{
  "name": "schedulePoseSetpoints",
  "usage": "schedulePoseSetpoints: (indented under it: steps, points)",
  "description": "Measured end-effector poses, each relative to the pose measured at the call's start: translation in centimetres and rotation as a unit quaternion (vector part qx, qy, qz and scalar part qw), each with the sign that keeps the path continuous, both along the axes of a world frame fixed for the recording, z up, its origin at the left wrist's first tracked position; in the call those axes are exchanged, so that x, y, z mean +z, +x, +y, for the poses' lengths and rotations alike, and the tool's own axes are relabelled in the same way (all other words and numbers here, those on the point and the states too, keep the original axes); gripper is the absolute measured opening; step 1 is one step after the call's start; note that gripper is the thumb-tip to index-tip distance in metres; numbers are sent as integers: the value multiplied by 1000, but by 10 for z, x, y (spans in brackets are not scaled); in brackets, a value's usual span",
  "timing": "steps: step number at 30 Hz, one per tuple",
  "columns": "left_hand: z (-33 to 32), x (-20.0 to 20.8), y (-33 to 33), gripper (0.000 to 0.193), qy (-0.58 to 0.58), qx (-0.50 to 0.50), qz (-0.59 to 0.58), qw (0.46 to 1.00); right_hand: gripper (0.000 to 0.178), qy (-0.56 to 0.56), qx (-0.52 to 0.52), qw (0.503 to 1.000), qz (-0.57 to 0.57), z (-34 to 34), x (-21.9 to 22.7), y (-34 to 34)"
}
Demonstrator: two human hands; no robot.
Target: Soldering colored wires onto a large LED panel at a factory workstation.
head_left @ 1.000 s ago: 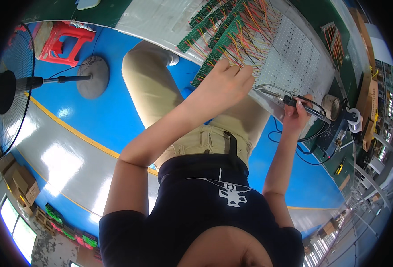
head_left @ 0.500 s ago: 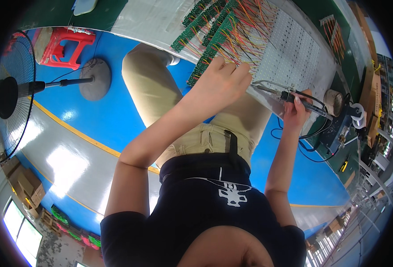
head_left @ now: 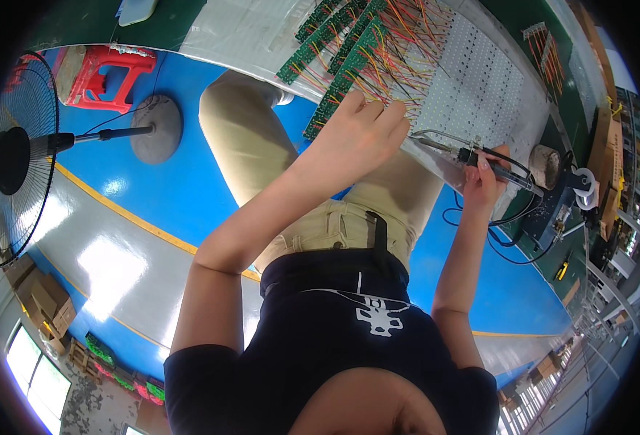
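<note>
My right hand (head_left: 484, 181) is wrapped round a soldering iron (head_left: 468, 156), whose tip and thin curved metal tube point left toward my other hand. Fingers curled in a pinch, my left hand (head_left: 370, 134) is at the near end of a row of long green circuit boards (head_left: 345, 83). Anything between its fingertips is hidden behind the hand. Red, yellow and black wires (head_left: 410, 61) fan out from the boards to the right. They lie over a pale perforated plate (head_left: 472, 87) on the bench.
Right of the plate stand a round pot (head_left: 544, 167), a dark soldering station (head_left: 544, 226) with black cables, and a solder spool (head_left: 586, 183). Farther back lies a bundle of orange wires (head_left: 544, 61). A fan (head_left: 11, 159) and a red stool (head_left: 113, 76) are at the left.
</note>
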State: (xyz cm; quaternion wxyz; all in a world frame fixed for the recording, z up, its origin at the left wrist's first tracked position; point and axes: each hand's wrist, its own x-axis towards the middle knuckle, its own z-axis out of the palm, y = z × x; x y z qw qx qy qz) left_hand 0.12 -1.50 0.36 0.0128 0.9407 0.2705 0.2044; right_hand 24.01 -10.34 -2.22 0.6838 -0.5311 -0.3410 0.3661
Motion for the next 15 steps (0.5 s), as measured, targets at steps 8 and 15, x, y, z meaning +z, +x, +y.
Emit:
schedulePoseSetpoints:
  steps: [8,15]
  points:
    - [0,-2,1,17,-2,-1,-2,1000,14,-3,15,999,48,-3,1,2]
    - [3,-2,1,16,0,1,-1,1000,12,-18,23,999,45,3,5,0]
